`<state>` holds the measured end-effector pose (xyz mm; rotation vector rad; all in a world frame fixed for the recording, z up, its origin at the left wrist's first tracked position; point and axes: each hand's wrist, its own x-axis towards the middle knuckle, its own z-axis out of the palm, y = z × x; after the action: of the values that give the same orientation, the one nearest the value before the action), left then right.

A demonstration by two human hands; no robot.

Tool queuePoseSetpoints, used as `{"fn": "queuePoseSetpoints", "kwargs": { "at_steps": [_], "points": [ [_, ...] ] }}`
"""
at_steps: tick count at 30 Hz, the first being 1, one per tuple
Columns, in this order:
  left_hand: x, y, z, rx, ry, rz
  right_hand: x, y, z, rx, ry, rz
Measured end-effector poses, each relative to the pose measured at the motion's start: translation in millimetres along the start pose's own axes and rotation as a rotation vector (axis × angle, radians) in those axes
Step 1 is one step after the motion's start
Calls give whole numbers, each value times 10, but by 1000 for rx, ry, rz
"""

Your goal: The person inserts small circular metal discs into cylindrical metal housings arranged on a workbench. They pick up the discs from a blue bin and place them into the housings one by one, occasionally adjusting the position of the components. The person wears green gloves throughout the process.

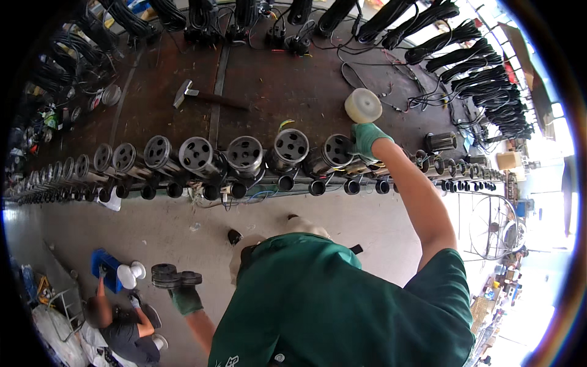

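My left hand (185, 300), in a green glove, is held low at the left, away from the bench. It is closed on a few dark round end caps (175, 278), partly stacked; the fingers are partly hidden. At the bench's near edge, my right hand (370, 142), also green-gloved, is curled at the lower side of a pale cylindrical block (363, 106). The block looks like a mallet head, but no handle shows. Right beside this hand stands a metal cylinder (337, 150) with a slotted round top.
More slotted cylinders (245, 153) line the near edge of the dark bench (287, 79). A hammer (211, 98) lies on it, with black cable bundles (440, 49) along the far side. At lower left, another person (125, 333) crouches by a blue crate (107, 269) and white spool (131, 274).
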<state>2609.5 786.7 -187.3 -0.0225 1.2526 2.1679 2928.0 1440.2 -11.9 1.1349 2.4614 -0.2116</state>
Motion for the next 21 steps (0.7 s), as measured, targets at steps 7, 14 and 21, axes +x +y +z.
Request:
{"fn": "queuePoseSetpoints", "kwargs": {
  "at_steps": [7, 14, 21],
  "points": [
    [-476, -258, 980, 65, 58, 54, -578, 224, -261, 271, 111, -156],
    [-874, -237, 2304, 61, -308, -30, -894, 474, 255, -5, 151, -369],
    [-790, -395, 3651, 265, -627, -60, -1144, 685, 210, 333, 353, -413]
  ]
}}
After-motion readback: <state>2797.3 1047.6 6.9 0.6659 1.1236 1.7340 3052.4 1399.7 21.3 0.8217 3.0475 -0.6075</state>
